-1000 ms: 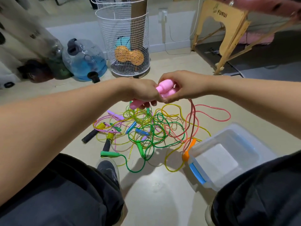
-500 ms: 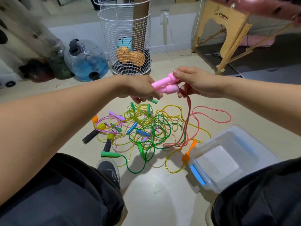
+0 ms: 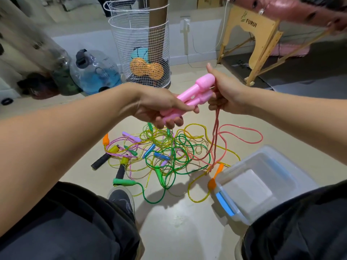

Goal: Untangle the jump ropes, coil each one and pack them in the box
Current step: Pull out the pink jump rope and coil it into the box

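Observation:
My left hand [image 3: 161, 106] grips the two pink handles [image 3: 195, 91] of one jump rope side by side, held up over the floor. My right hand [image 3: 225, 92] is beside the handles' thick ends and pinches the red-pink cord [image 3: 216, 132], which hangs down in a double strand to a loop on the floor. Below lies the tangle of ropes [image 3: 165, 152]: green, yellow and purple cords with green, blue, purple, orange, yellow and black handles. The clear plastic box [image 3: 281, 162] with a blue latch sits open on the floor at the right.
A white wire basket [image 3: 142, 51] holding balls stands behind the tangle. A large blue water jug [image 3: 95, 74] is to its left. Wooden legs of a folding table [image 3: 261, 45] rise at the back right. My shoe [image 3: 122, 199] and dark trouser legs fill the foreground.
Both hands have risen with the pink handles and drawn slightly apart. The right hand has shifted from the handles to the cord, which now hangs straighter from it.

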